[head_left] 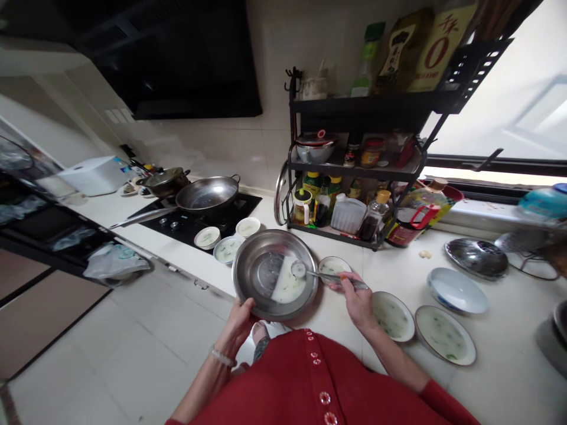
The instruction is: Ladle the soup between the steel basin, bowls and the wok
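Note:
My left hand (240, 319) grips the near left rim of a large steel basin (257, 271), which is tilted so that pale soup (290, 283) with green bits pools on its right side. In my right hand (355, 298) is the handle of a ladle (299, 270), its bowl down at the soup inside the basin. Right behind the ladle handle stands a bowl of soup (333, 267), partly covered by the hand. Two wider bowls of the same soup, one nearer (392, 317) and one farther right (445, 334), sit beside my right forearm.
Several small filled bowls (228, 249) stand left of the basin, by the black stove (239, 213). A wok (207, 195) rests on the stove, its handle reaching over the counter edge. Behind is a black spice rack (354, 171). An empty-looking white dish (458, 289) lies right.

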The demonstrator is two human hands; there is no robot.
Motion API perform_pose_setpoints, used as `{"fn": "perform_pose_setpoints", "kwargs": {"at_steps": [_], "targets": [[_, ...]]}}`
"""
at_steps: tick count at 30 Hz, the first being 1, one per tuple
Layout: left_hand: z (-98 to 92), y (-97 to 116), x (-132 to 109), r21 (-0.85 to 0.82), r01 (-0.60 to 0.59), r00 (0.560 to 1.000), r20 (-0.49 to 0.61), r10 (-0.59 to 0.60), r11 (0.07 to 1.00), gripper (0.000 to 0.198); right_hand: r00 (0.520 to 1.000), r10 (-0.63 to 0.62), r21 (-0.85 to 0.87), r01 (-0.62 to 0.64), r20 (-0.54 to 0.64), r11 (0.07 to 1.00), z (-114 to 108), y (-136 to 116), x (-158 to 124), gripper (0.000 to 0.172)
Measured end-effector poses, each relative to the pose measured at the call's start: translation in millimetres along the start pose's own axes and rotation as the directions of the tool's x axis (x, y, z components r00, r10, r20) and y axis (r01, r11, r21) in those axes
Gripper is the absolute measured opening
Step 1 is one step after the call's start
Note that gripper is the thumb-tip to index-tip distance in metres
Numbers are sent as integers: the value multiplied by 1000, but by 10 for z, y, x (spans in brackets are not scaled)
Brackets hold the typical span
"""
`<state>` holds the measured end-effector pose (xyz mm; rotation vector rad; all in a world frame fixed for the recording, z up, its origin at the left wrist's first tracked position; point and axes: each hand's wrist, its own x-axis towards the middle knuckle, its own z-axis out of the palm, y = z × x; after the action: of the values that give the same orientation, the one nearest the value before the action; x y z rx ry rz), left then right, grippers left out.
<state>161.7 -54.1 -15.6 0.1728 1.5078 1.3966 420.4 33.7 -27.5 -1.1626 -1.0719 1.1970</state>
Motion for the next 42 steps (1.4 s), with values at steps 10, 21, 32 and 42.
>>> {"fn": "perform_pose_setpoints", "kwargs": {"at_steps": [10,21,32,42], "targets": [[-2,-7,1,-13,14,1000,-11,-14,1000,20,996,59,17,-60,60,998,122,38,-68,37],[-13,-16,21,-24,9,1000,-13,-10,1000,21,999,38,38,-38,4,999,16,92,46,33],[-15,-20,20,-24,5,1000,-13,-6,1000,21,998,48,89,-45,-32,995,-22,77,64,26],[-25,-27,35,-21,7,1000,7,-7,1000,22,995,41,155,-27,-93,988,-160,-95,47,9]]}}
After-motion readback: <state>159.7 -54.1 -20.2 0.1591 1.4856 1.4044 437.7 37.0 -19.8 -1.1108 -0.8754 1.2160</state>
